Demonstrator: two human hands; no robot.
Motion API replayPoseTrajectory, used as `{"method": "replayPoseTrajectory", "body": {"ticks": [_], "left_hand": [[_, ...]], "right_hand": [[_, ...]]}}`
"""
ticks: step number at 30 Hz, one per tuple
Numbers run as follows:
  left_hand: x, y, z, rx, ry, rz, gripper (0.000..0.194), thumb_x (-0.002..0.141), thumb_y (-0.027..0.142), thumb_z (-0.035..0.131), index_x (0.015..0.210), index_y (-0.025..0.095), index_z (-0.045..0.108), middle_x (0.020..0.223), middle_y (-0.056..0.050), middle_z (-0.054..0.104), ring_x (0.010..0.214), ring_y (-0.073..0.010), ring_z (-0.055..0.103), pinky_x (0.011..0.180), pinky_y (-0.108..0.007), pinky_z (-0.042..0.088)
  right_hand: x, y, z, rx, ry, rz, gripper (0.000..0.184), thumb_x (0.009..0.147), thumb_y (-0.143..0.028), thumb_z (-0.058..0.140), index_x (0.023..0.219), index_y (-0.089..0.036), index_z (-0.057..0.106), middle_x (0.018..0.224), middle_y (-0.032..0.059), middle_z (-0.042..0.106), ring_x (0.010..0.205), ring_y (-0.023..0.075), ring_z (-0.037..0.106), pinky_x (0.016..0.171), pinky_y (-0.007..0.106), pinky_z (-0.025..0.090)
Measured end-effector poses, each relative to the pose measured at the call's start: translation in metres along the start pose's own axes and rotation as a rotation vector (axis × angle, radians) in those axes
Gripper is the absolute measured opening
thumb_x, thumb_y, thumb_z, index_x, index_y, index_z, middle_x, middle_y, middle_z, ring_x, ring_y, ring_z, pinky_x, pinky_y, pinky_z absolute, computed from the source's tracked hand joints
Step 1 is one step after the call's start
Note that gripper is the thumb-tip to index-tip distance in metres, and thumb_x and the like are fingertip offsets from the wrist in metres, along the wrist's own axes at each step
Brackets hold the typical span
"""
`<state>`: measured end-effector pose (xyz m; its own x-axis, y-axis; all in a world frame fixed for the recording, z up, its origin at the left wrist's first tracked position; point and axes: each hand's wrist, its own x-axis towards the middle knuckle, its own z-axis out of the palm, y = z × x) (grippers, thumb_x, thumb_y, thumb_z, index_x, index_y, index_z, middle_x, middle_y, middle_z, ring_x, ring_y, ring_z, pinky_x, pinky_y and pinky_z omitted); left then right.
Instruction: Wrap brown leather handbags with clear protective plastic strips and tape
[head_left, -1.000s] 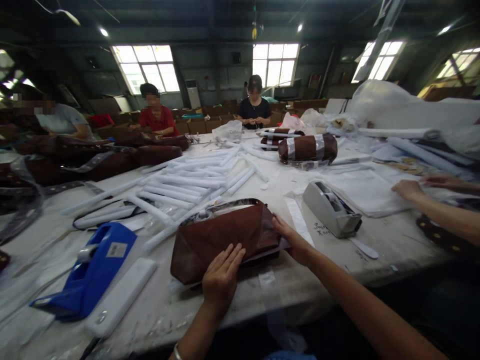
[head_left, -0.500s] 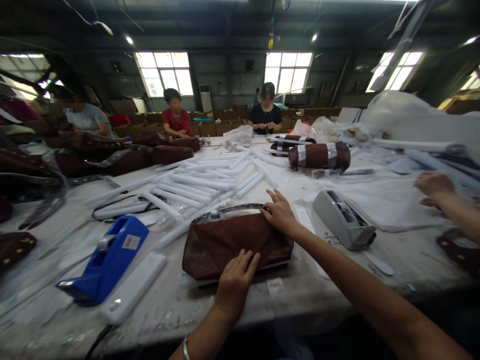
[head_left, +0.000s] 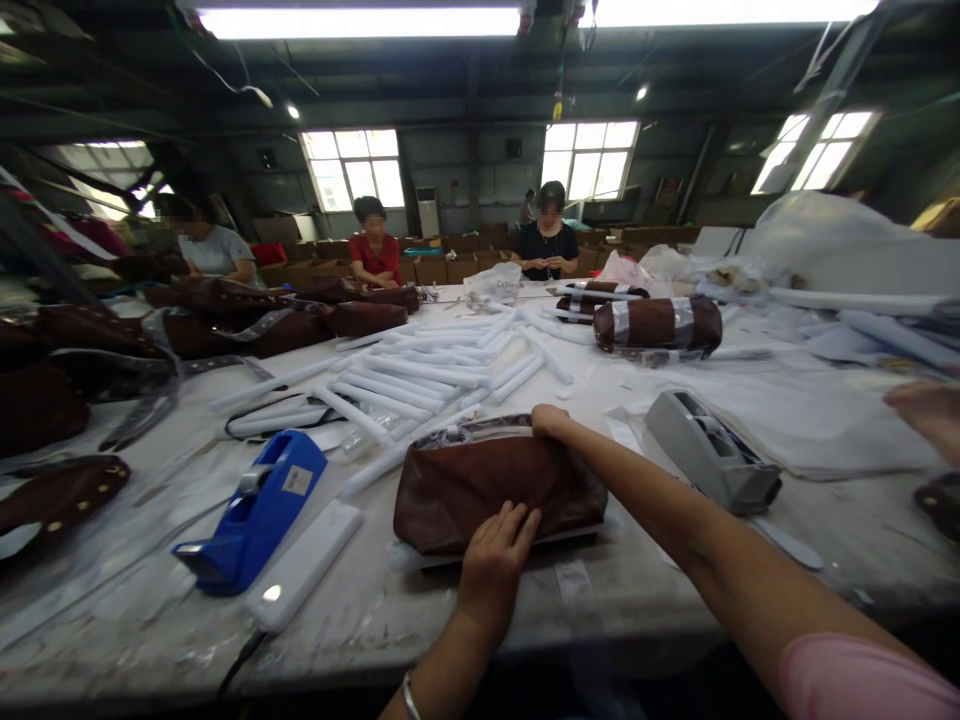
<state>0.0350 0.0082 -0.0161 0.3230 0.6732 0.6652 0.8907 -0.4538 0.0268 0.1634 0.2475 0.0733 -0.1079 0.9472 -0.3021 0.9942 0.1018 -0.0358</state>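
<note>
A brown leather bag (head_left: 480, 490) lies on its side on the white table (head_left: 375, 610) right in front of me. My left hand (head_left: 496, 560) rests flat on the bag's near lower edge, fingers stretched out. My right hand (head_left: 550, 420) reaches over the bag's far top corner and curls over its rim, fingers partly hidden behind the edge. White foam tubes (head_left: 420, 375) lie in a heap just beyond the bag.
A blue tape dispenser (head_left: 259, 510) and a white flat block (head_left: 304, 565) sit at my left, a grey tape dispenser (head_left: 712, 452) at my right. A wrapped brown bag (head_left: 658, 325) lies farther back. Brown bags pile at far left. Several people work around the table; another person's hand (head_left: 926, 410) shows at the right.
My right hand has moved from the bag's right side up to its far top corner and curled over the rim. My left hand stays flat on the near edge. The view tilted up.
</note>
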Motion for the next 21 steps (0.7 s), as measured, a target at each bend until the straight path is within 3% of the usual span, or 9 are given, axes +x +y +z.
{"method": "replayPoseTrajectory", "body": {"ticks": [3, 6, 9, 11, 13, 17, 21], "left_hand": [[0.001, -0.001, -0.002, -0.024, 0.013, 0.006, 0.044, 0.093, 0.005, 0.050, 0.131, 0.024, 0.061, 0.125, -0.004, 0.069, 0.115, -0.0206, 0.065, 0.092, -0.032, 0.057], [0.002, -0.002, -0.005, -0.035, 0.008, 0.013, 0.045, 0.092, 0.003, 0.051, 0.131, 0.024, 0.061, 0.124, -0.004, 0.070, 0.114, -0.0210, 0.066, 0.091, -0.033, 0.058], [0.003, -0.003, -0.006, -0.042, -0.005, 0.008, 0.047, 0.091, 0.002, 0.052, 0.132, 0.024, 0.060, 0.126, -0.004, 0.069, 0.115, -0.0215, 0.066, 0.091, -0.033, 0.058], [0.003, -0.003, -0.007, -0.047, -0.004, 0.008, 0.048, 0.090, 0.001, 0.052, 0.132, 0.024, 0.060, 0.126, -0.004, 0.069, 0.115, -0.0218, 0.066, 0.091, -0.034, 0.058], [0.004, -0.003, -0.007, -0.052, -0.001, 0.012, 0.048, 0.090, 0.000, 0.052, 0.131, 0.023, 0.061, 0.126, -0.004, 0.069, 0.114, -0.0219, 0.066, 0.091, -0.034, 0.058], [0.005, -0.003, -0.008, -0.054, -0.004, 0.010, 0.050, 0.088, -0.002, 0.053, 0.130, 0.023, 0.061, 0.126, -0.005, 0.069, 0.114, -0.0212, 0.066, 0.092, -0.033, 0.057], [0.007, -0.004, -0.012, -0.040, -0.026, 0.014, 0.053, 0.086, -0.003, 0.054, 0.132, 0.024, 0.060, 0.127, -0.005, 0.068, 0.114, -0.0207, 0.066, 0.093, -0.032, 0.057]], "right_hand": [[-0.008, 0.016, -0.005, 0.103, 0.097, -0.113, 0.023, 0.089, -0.033, 0.069, 0.103, -0.015, 0.068, 0.117, 0.0091, 0.067, 0.105, 0.0228, 0.065, 0.092, 0.042, 0.054], [-0.023, 0.032, -0.009, 0.227, 0.306, -0.264, 0.010, 0.085, -0.028, 0.070, 0.087, -0.018, 0.071, 0.132, 0.0108, 0.063, 0.120, 0.0252, 0.060, 0.104, 0.038, 0.046], [-0.046, 0.047, -0.006, 0.340, 0.519, -0.380, 0.011, 0.091, -0.028, 0.058, 0.093, -0.022, 0.067, 0.143, 0.0066, 0.055, 0.130, 0.0231, 0.053, 0.110, 0.039, 0.040], [-0.065, 0.057, 0.002, 0.480, 0.627, -0.475, 0.012, 0.094, -0.030, 0.052, 0.098, -0.025, 0.063, 0.139, 0.0052, 0.059, 0.127, 0.0224, 0.056, 0.108, 0.041, 0.043], [-0.082, 0.065, 0.015, 0.661, 0.647, -0.560, 0.012, 0.095, -0.033, 0.050, 0.101, -0.026, 0.059, 0.127, 0.0046, 0.067, 0.116, 0.0225, 0.063, 0.102, 0.041, 0.048], [-0.106, 0.073, 0.043, 0.824, 0.511, -0.626, 0.015, 0.091, -0.034, 0.056, 0.104, -0.026, 0.055, 0.100, 0.0024, 0.073, 0.094, 0.0212, 0.070, 0.090, 0.037, 0.054], [-0.124, 0.076, 0.054, 0.825, 0.500, -0.700, 0.052, 0.083, -0.024, 0.066, 0.132, -0.026, 0.047, 0.094, 0.0003, 0.072, 0.099, 0.0205, 0.069, 0.098, 0.039, 0.051]]}}
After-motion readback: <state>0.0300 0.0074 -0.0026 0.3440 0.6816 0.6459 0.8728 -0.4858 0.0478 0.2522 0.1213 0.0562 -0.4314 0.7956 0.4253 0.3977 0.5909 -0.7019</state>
